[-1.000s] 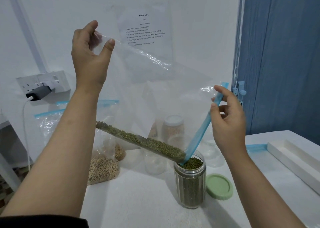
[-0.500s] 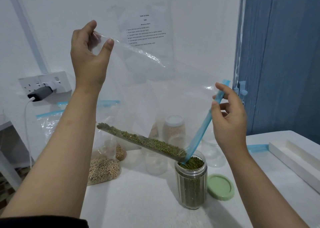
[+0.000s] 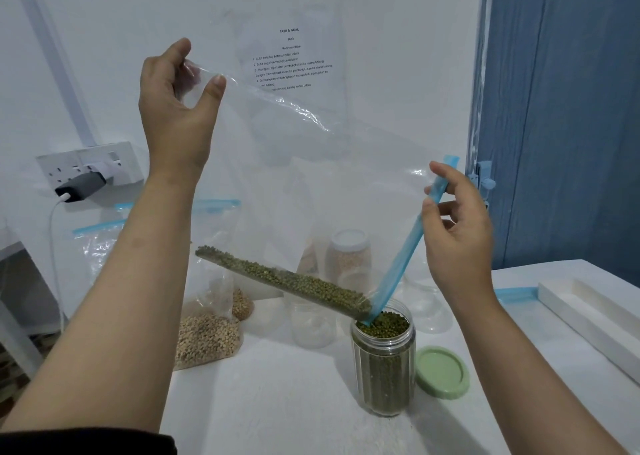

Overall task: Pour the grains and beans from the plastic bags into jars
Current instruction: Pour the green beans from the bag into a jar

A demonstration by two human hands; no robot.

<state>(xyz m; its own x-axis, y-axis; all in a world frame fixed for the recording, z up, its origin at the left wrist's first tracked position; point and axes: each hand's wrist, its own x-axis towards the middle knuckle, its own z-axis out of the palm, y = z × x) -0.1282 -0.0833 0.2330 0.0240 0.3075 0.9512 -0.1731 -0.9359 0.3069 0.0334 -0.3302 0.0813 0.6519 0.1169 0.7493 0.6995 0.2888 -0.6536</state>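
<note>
Bag: clear plastic bag point(image 3: 311, 177) with a blue zip strip point(image 3: 401, 264), held tilted above the white counter point(image 3: 277, 402); its low corner sits in the jar mouth.
Counter: carries the jar near centre, a second bag of pale grains point(image 3: 204, 337) to the left, and clear jars further back.
Left hand point(image 3: 176, 108): grip pinches the bag's high far-left corner.
Right hand point(image 3: 457, 233): grip pinches the zip strip at its upper end.
Jar point(image 3: 382, 361): clear, upright, filled nearly to the rim.
Green beans point(image 3: 287, 278): a band along the bag's lower fold, sloping to the jar.
Green lid point(image 3: 441, 371): flat, just right of the jar.
</note>
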